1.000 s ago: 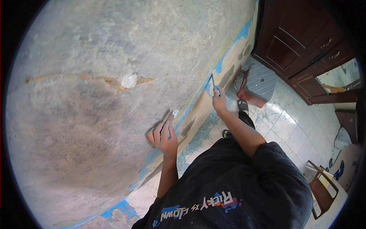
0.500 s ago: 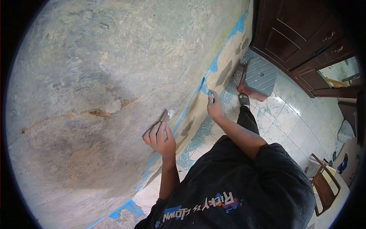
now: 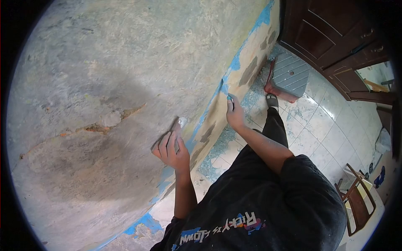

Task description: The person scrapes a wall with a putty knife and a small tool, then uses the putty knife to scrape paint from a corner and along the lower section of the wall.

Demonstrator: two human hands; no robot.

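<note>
The rough grey wall (image 3: 104,46) fills the left side of the head view. My left hand (image 3: 171,152) is held at this wall, fingers bent, gripping a small thin brownish piece with a whitish lump (image 3: 182,122) at its end. I cannot make out what that piece is. Further right, my right hand (image 3: 235,115) is closed around a scraper (image 3: 229,98), of which only a blue-green end and a thin blade show. Its tip lies at a ragged strip of blue paint (image 3: 234,63) along the wall. Left of my hands, a jagged crack (image 3: 97,128) runs across the grey surface.
A grey-topped step stool (image 3: 290,76) with reddish sides stands by my foot (image 3: 272,101). Flakes of paint litter the tiled floor (image 3: 320,134). Dark wooden cabinet doors (image 3: 314,37) rise at upper right. A wooden chair (image 3: 356,201) is at lower right.
The view has shifted slightly, so the wall crack appears further left. My left hand, with the small piece, sits a little further left in view. My right hand keeps its scraper at the blue strip.
</note>
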